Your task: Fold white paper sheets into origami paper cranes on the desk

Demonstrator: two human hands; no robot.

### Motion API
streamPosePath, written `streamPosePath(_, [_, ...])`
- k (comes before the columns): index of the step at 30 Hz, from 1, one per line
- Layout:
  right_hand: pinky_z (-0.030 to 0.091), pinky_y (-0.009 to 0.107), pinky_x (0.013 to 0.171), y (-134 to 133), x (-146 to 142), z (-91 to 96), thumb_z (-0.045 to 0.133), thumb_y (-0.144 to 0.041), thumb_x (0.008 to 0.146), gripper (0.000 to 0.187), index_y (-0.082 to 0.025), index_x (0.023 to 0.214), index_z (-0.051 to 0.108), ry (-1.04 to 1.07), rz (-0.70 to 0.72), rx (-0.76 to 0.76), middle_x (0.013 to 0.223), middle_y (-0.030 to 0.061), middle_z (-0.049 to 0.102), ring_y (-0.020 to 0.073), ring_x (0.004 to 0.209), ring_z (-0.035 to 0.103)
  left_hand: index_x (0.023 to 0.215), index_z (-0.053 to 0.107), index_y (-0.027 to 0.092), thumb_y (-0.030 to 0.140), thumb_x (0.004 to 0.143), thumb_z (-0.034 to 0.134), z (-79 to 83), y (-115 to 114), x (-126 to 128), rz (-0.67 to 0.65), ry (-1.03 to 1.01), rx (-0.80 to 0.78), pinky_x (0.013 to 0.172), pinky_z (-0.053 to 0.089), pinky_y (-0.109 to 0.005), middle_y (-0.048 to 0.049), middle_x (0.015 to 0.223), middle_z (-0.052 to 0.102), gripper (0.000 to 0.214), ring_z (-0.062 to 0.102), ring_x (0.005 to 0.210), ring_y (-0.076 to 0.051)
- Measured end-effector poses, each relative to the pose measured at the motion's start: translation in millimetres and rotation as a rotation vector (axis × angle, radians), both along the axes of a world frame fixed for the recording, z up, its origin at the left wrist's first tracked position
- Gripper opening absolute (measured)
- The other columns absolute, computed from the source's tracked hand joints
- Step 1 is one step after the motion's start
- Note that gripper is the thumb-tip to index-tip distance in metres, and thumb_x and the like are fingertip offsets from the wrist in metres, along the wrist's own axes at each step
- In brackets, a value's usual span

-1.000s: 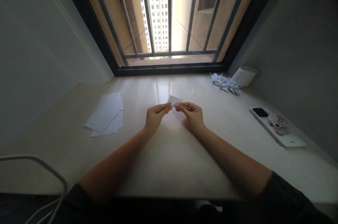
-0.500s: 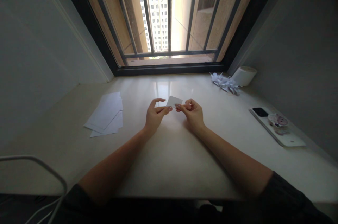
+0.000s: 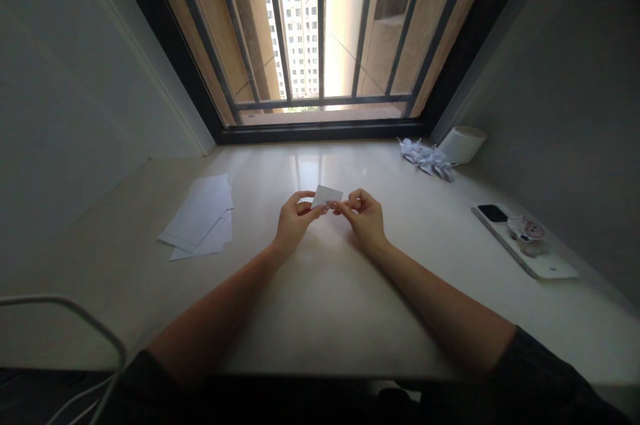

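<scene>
A small folded piece of white paper [image 3: 327, 195] is held up between both hands above the pale sill, in the middle of the head view. My left hand [image 3: 296, 217] is closed on its lower left part, thumb in front and forefinger reaching behind the left edge. My right hand [image 3: 364, 213] pinches the lower right edge between thumb and fingertips, its other fingers curled. The two thumbs nearly meet at the paper's bottom edge. Fingertips cover part of that edge, so its folds there are hidden.
Loose white sheets [image 3: 197, 215] lie on the left. At the back right, a heap of small folded paper pieces [image 3: 426, 159] sits against a white roll [image 3: 464, 145]. A phone [image 3: 525, 241] with a round grip lies right. A white cable [image 3: 75, 308] loops at front left.
The paper has tilted and shifted slightly left and down. My left forefinger, which was held off the paper, has come in against its left side.
</scene>
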State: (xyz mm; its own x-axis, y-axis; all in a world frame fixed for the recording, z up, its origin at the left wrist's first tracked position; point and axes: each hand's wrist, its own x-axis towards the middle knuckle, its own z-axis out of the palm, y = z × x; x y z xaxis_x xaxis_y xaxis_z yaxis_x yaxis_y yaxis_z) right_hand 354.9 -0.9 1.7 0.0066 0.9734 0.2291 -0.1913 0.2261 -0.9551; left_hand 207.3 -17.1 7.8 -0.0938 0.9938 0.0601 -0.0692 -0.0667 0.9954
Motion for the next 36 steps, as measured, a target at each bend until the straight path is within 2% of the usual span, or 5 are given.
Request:
streamPosePath(5, [0.048, 0.028, 0.06, 1.2, -0.5, -1.4, 0.076, -0.04, 0.061, 0.039, -0.021, 0.062, 0.043, -0.015, -0.016, 0.004, 0.056, -0.004, 0.059, 0.0149, 0.057, 0.062, 0.09, 0.055, 0.016, 0.031, 0.057, 0.079, -1.3, 1.7, 0.2, 0.005, -0.027, -0.053, 0.065, 0.045, -0.027, 0.0002, 0.063, 0.067, 0.043, 0.062, 0.062, -0.014])
streamPosePath(11, [0.048, 0.028, 0.059, 8.4, -0.6, -10.2, 0.077, -0.039, 0.06, 0.039, -0.022, 0.061, 0.041, 0.072, -0.045, -0.01, 0.054, -0.0051, 0.058, 0.0143, 0.055, 0.06, 0.099, 0.057, 0.015, 0.031, 0.062, 0.077, -0.9, 2.2, 1.6, -0.062, -0.123, -0.1, 0.075, 0.049, -0.032, -0.0069, 0.078, 0.072, 0.045, 0.067, 0.077, -0.019])
streamPosePath(18, [0.048, 0.03, 0.067, 9.8, 1.5, -10.4, 0.074, -0.04, 0.063, 0.03, -0.022, 0.074, 0.052, 0.042, 0.028, -0.029, 0.062, -0.0033, 0.062, 0.0145, 0.063, 0.062, 0.106, 0.058, 0.014, 0.034, 0.063, 0.076, -3.2, 1.4, 0.7, -0.061, -0.12, -0.081, 0.08, 0.05, -0.036, -0.0099, 0.082, 0.073, 0.051, 0.068, 0.081, -0.021])
streamPosePath(24, [0.047, 0.029, 0.065, 7.3, 2.3, -7.5, 0.078, -0.034, 0.058, 0.038, -0.023, 0.083, 0.052, -0.033, 0.062, 0.022, 0.067, -0.0036, 0.063, 0.0145, 0.064, 0.061, 0.105, 0.061, 0.014, 0.037, 0.064, 0.075, -5.2, 1.9, 0.7, -0.077, -0.091, -0.027, 0.08, 0.05, -0.036, -0.01, 0.087, 0.073, 0.048, 0.068, 0.08, -0.021])
streamPosePath(36, [0.049, 0.033, 0.072, 8.7, 0.7, -13.3, 0.076, -0.039, 0.06, 0.036, -0.024, 0.08, 0.05, 0.081, 0.04, -0.036, 0.067, -0.0032, 0.066, 0.0167, 0.068, 0.063, 0.1, 0.065, 0.014, 0.037, 0.064, 0.075, -1.8, 2.3, 0.2, -0.081, -0.083, -0.027, 0.081, 0.05, -0.037, -0.0098, 0.084, 0.073, 0.044, 0.068, 0.083, -0.022])
